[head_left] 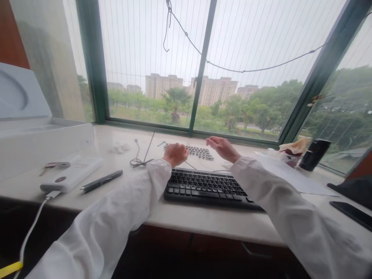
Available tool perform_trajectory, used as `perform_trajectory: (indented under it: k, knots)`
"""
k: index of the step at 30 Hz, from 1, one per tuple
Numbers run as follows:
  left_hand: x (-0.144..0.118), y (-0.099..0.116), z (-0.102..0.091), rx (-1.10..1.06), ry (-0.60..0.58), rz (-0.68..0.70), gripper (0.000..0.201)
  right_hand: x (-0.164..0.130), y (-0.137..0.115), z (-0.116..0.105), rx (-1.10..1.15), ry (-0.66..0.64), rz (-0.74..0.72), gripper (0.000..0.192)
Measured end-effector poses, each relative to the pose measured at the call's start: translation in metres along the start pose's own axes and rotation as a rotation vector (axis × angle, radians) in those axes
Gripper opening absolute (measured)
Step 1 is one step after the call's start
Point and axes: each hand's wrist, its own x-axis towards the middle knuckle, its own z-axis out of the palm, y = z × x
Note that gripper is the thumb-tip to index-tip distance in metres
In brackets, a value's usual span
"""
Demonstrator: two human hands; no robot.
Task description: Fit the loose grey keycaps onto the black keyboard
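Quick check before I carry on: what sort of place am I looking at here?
Probably a home or office desk set in an upper-floor window bay: a black keyboard on a pale worktop, a pen and power bank alongside, apartment blocks beyond the glass.

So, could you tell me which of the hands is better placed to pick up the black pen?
Probably the left hand. The black pen lies on the counter to the left of the black keyboard, on that hand's side. The right hand would have to cross over the keyboard.

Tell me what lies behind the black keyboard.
Behind the black keyboard lies a smaller grey keyboard, with the left hand and right hand covering its ends.
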Motion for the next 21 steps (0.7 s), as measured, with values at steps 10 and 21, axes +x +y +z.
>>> perform_trajectory:
  k: [10, 21]
  knots:
    - [-0.004, 0.005, 0.002, -0.009, 0.005, 0.07, 0.041, 0.048, 0.091, 0.067, -0.23, -0.296, 0.011, 0.024]
    - [-0.005, 0.008, 0.0, -0.019, 0.025, 0.085, 0.043, 0.058, 0.09, 0.082, -0.219, -0.359, -0.045, 0.02]
